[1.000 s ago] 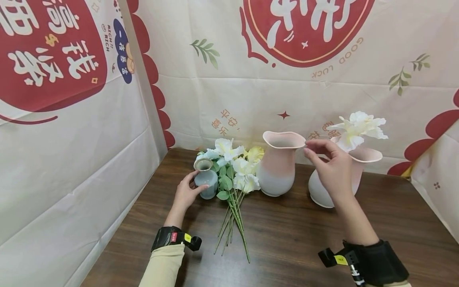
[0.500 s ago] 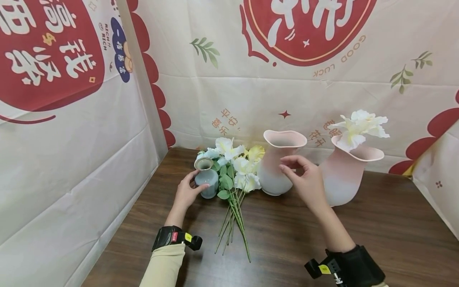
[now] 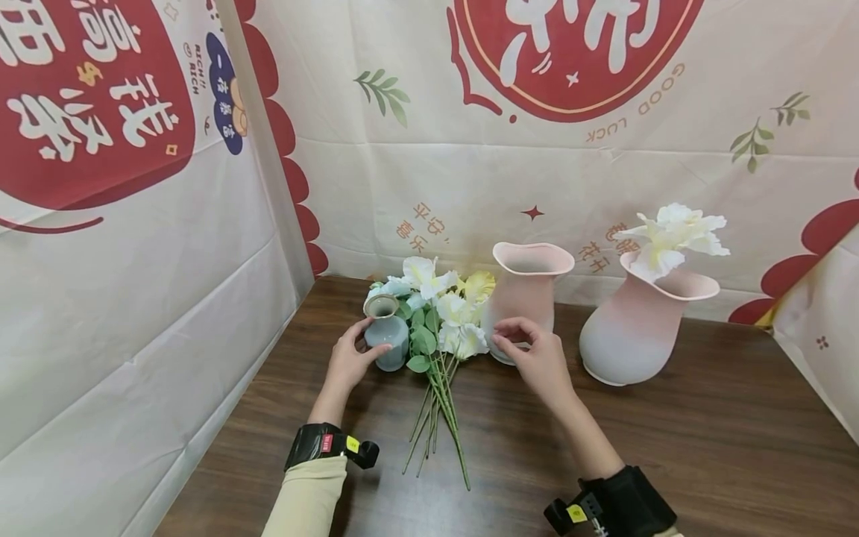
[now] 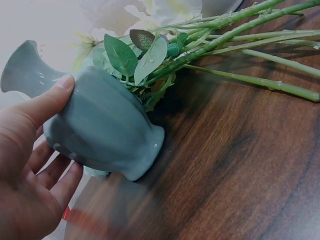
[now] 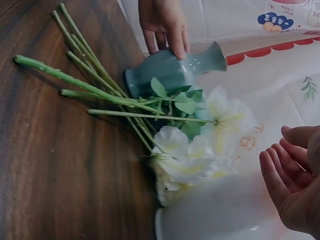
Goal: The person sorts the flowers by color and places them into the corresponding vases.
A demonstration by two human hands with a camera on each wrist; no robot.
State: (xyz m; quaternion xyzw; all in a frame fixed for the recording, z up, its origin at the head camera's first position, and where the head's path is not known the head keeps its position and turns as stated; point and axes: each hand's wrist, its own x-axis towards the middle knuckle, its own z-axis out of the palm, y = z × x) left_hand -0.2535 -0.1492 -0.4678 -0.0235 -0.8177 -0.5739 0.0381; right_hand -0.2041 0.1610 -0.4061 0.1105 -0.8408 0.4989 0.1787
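My left hand (image 3: pixel 348 359) holds a small blue-grey vase (image 3: pixel 388 344) standing on the table. In the left wrist view its thumb lies along the vase (image 4: pixel 100 120) with the fingers round the other side. Beside the vase lies a bunch of artificial flowers (image 3: pixel 459 313), white and yellow, with green stems (image 3: pixel 439 406) toward me. My right hand (image 3: pixel 540 365) hovers before a pink-and-white vase (image 3: pixel 526 298), holding nothing, its fingers loosely bent. In the right wrist view this hand (image 5: pixel 295 175) appears at the right edge, apart from the flowers (image 5: pixel 185 155).
A second pink-and-white vase (image 3: pixel 631 335) stands at the right with a white flower (image 3: pixel 674 235) in its mouth. The dark wooden table (image 3: pixel 738 432) meets printed cloth (image 3: pixel 456 179) at the back and left.
My right hand has moved left and down, away from the right-hand vase with the white flower, to in front of the middle vase. The left hand stays on the blue-grey vase.
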